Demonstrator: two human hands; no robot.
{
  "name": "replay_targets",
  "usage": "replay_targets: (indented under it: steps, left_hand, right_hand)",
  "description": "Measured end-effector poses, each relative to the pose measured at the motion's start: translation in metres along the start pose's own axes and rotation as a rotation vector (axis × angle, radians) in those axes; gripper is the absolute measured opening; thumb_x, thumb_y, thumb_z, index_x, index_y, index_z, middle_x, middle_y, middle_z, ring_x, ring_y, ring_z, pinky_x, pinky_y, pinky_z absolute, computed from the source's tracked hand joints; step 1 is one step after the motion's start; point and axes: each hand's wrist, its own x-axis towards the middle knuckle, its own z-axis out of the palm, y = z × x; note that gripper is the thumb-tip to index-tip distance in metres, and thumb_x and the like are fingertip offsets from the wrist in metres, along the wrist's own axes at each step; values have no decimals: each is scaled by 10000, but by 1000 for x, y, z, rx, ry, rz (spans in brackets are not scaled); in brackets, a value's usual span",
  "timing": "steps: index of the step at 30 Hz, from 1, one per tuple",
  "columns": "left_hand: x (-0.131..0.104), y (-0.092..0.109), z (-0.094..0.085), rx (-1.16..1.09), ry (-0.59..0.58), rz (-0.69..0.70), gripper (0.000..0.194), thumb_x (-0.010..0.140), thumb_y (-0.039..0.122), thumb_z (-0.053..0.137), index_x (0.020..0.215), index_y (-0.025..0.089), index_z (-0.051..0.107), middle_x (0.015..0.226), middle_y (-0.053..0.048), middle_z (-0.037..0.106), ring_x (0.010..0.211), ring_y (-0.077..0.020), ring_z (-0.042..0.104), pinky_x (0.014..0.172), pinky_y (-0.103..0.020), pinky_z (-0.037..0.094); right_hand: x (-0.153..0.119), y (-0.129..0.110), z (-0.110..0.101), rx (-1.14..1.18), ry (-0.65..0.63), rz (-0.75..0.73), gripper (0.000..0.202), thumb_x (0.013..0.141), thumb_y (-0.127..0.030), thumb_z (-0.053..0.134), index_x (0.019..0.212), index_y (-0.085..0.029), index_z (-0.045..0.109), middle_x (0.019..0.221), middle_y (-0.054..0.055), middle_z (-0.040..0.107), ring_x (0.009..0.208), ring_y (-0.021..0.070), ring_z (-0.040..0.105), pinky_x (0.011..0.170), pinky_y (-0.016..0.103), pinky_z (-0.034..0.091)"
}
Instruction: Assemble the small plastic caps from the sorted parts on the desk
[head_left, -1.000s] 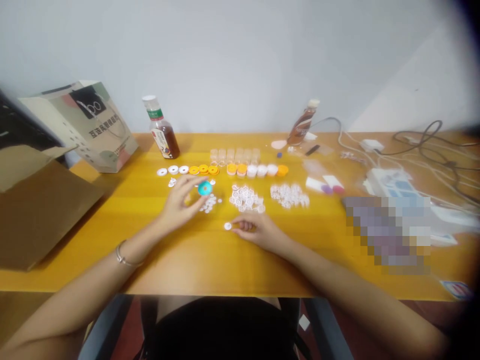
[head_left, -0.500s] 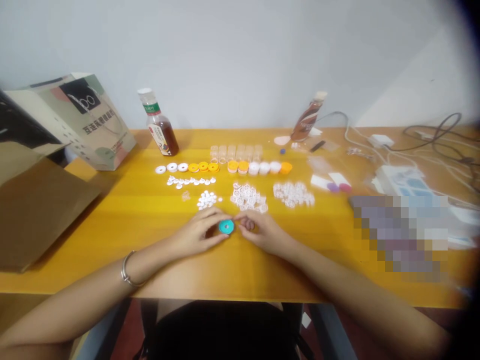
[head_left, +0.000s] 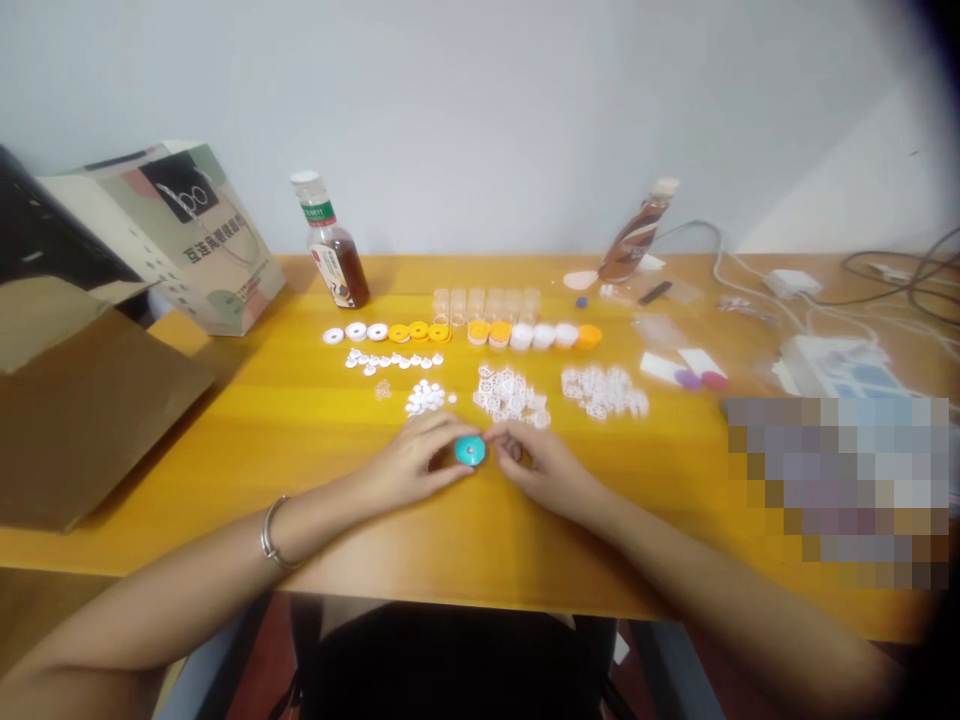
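My left hand (head_left: 420,455) is closed round a small turquoise disc (head_left: 470,451) with a hole in its middle, thumb below and fingers above. Just right of the disc is my right hand (head_left: 536,460), its fingers curled in and the index fingertip close to the disc's rim. Whether that hand pinches a small part cannot be made out. Beyond my hands lie a heap of small white caps (head_left: 427,397), a pile of clear-white plastic wheel-like pieces (head_left: 510,395) and another pile of whitish pieces (head_left: 604,391).
Farther back run white and orange rings (head_left: 399,333), orange and white round pieces (head_left: 544,336), small white parts (head_left: 394,361) and clear cups (head_left: 487,305). Two bottles (head_left: 337,255) (head_left: 637,232) stand behind. A cardboard box (head_left: 90,400) and paper bag (head_left: 202,240) flank the left; cables (head_left: 720,260) lie right.
The whole scene has shifted slightly to the right in the picture. Both hands keep nearly the same pose round the turquoise disc.
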Motion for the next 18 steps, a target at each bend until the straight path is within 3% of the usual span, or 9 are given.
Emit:
replay_targets:
  steps: [6, 13, 16, 18]
  left_hand:
    - [1, -3, 3, 22, -57, -19, 353, 794, 308, 571, 1134, 229, 521, 1013, -65, 541, 938, -195, 494, 823, -355, 413]
    - [0, -2, 5, -21, -35, 13, 404, 781, 315, 588, 1166, 228, 500, 1022, -75, 541, 945, -197, 505, 831, -368, 425]
    - [2, 0, -4, -21, 3, 24, 412, 779, 329, 592, 1168, 232, 496, 1048, -77, 543, 972, -194, 506, 849, -360, 428]
    - [2, -5, -21, 22, 53, -2, 314, 811, 305, 552, 1114, 225, 535, 1037, -69, 556, 971, -180, 516, 856, -342, 425]
  right_hand:
    - [0, -3, -1, 4, 8, 6, 150, 790, -139, 425, 868, -183, 545, 636, -24, 509, 548, 93, 451, 525, 210, 383]
    - [-1, -1, -1, -22, 14, 2, 153, 775, -123, 436, 854, -190, 548, 623, -25, 509, 553, 98, 458, 528, 212, 393]
    - [0, -2, -1, -8, 14, 4, 133, 784, -141, 430, 835, -191, 542, 627, -21, 509, 554, 101, 461, 528, 214, 398]
    - [0, -2, -1, 0, 4, 9, 128, 784, -151, 431, 835, -190, 542, 637, -19, 512, 555, 103, 464, 525, 213, 397]
